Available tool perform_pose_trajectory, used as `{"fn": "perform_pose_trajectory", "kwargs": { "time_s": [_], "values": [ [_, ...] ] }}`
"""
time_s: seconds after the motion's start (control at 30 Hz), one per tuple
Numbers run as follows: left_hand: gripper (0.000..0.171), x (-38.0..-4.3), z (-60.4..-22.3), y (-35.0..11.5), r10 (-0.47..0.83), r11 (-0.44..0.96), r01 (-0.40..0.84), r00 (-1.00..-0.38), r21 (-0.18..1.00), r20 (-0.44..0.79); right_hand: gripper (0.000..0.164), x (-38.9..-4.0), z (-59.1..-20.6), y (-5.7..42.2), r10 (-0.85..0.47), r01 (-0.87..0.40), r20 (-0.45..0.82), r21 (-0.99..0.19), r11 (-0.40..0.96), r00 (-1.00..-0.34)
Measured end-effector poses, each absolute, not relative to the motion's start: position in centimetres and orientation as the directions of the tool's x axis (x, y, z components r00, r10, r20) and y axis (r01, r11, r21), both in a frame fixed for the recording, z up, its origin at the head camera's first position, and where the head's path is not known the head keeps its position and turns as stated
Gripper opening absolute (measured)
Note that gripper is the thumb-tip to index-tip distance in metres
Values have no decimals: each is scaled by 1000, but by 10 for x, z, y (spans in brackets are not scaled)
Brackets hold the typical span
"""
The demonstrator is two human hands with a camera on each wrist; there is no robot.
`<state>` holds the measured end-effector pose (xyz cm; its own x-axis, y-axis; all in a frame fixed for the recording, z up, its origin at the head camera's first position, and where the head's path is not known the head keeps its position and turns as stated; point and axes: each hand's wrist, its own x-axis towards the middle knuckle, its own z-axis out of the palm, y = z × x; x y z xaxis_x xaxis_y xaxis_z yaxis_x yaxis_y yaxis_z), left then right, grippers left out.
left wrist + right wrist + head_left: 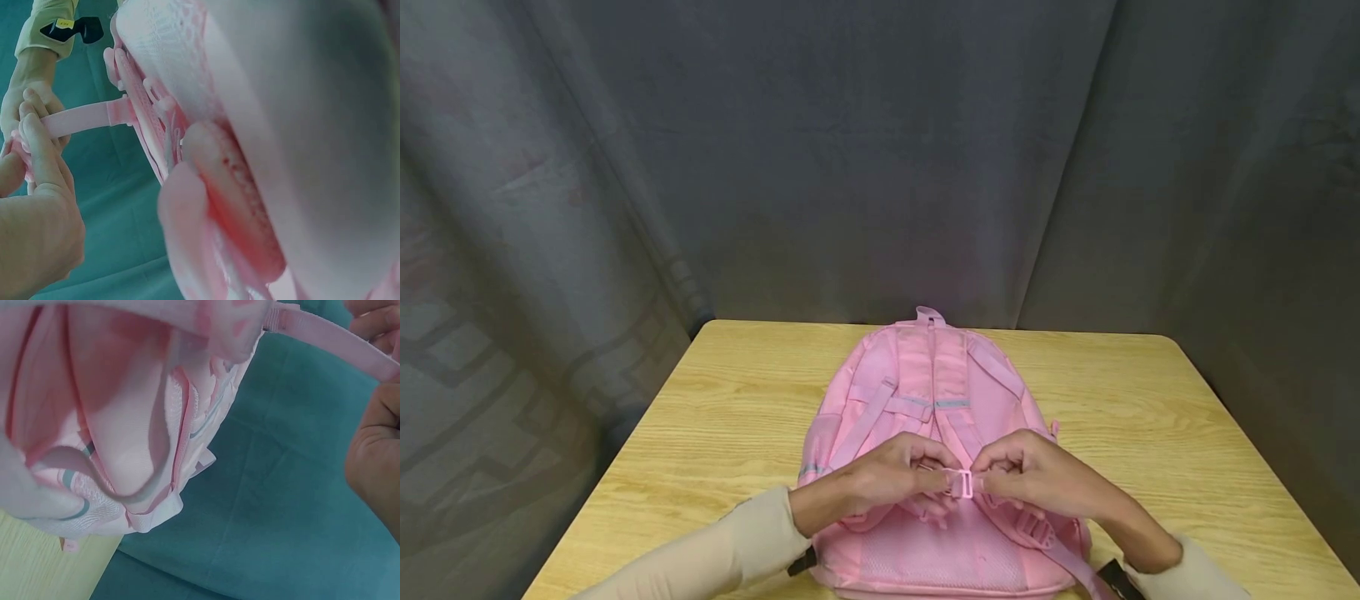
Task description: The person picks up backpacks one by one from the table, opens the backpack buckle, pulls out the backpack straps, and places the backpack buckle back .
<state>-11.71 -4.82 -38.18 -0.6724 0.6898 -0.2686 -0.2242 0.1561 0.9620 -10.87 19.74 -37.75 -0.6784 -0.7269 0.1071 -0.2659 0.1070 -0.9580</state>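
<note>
A pink backpack (940,550) lies on the table with its shoulder straps (932,358) facing up. Over its lower part, my two hands meet at a small pink plastic strap buckle (967,484). My left hand (895,475) pinches the buckle's left side between thumb and fingers. From the other side, my right hand (1037,475) pinches the webbing at the buckle. In the left wrist view, a pink strap (81,119) runs from the backpack to the hands. The right wrist view shows the strap (337,340) too, but the buckle is hidden there.
The backpack stands on a light wooden table (737,392), near its front edge. Another pink strap adjuster (1034,530) hangs at the bag's lower right. Grey curtains (850,167) surround the table at the back and sides.
</note>
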Motion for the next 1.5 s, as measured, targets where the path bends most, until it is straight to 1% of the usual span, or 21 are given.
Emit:
{"fn": "perform_pose_trajectory", "kwargs": {
  "time_s": [0.13, 0.33, 0.53, 0.77, 0.93, 1.03, 1.13, 1.23, 1.3, 1.4, 1.5],
  "values": [
    [17, -119, -382, -49, 703, 136, -232, -662, 963, -259, 13, -108, -377, 197, -710, -247, 92, -962, 118, -698],
    [19, -119, -383, -50, 716, 114, -244, -652, 963, -250, 15, -107, -377, 197, -694, -228, 74, -965, 133, -716],
    [20, -119, -383, -50, 718, 97, -252, -652, 963, -243, 15, -106, -377, 196, -669, -239, 75, -958, 156, -739],
    [20, -119, -383, -51, 704, 92, -254, -667, 963, -243, 17, -107, -378, 194, -633, -289, 101, -936, 202, -768],
    [18, -118, -382, -52, 687, 108, -222, -688, 969, -234, 19, -106, -383, 194, -619, -334, 123, -912, 237, -776],
    [16, -119, -383, -53, 674, 122, -182, -706, 976, -216, 20, -106, -386, 194, -609, -397, 149, -869, 296, -779],
    [14, -121, -384, -54, 656, 153, -115, -731, 982, -187, 20, -106, -388, 195, -597, -463, 183, -811, 357, -781],
    [11, -124, -386, -55, 641, 217, 27, -758, 976, -121, 18, -107, -390, 197, -588, -529, 230, -744, 408, -775],
    [7, -126, -386, -57, 626, 275, 139, -777, 951, -67, 15, -108, -392, 198, -580, -569, 264, -696, 439, -771],
    [4, -129, -386, -59, 612, 363, 299, -791, 882, 16, 12, -109, -393, 197, -567, -624, 320, -607, 492, -759],
    [3, -133, -389, -62, 593, 467, 428, -801, 774, 86, 12, -109, -395, 195, -560, -645, 341, -535, 545, -756]
  ]
}}
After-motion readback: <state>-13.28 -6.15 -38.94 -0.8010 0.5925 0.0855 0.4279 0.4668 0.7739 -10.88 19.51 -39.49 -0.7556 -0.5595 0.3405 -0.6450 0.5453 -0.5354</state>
